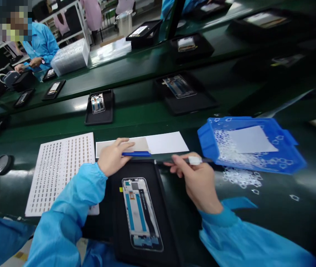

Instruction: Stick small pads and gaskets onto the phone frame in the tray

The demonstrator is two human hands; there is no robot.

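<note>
My left hand (113,157) is closed on a slim blue stick-like tool (137,153), just above the top edge of a black tray (171,237). Its forefinger stretches over a strip sheet with a beige part (139,144). Dark tweezers (206,160) with a white wrap are pinched in my right hand (199,178), pointing left. A tiny white piece (155,162) shows near their tip, by the tray's corner; whether they grip it I cannot tell. In the tray lies an opened phone frame (139,211) with blue strips and a dark flex cable.
To the right, a blue bin (288,148) holds many small clear rings, with a loose pile (242,178) beside it. A white sheet of small parts (60,174) lies left. Black trays with phone frames (98,103) line the green bench behind. A co-worker's sleeve (5,235) is at lower left.
</note>
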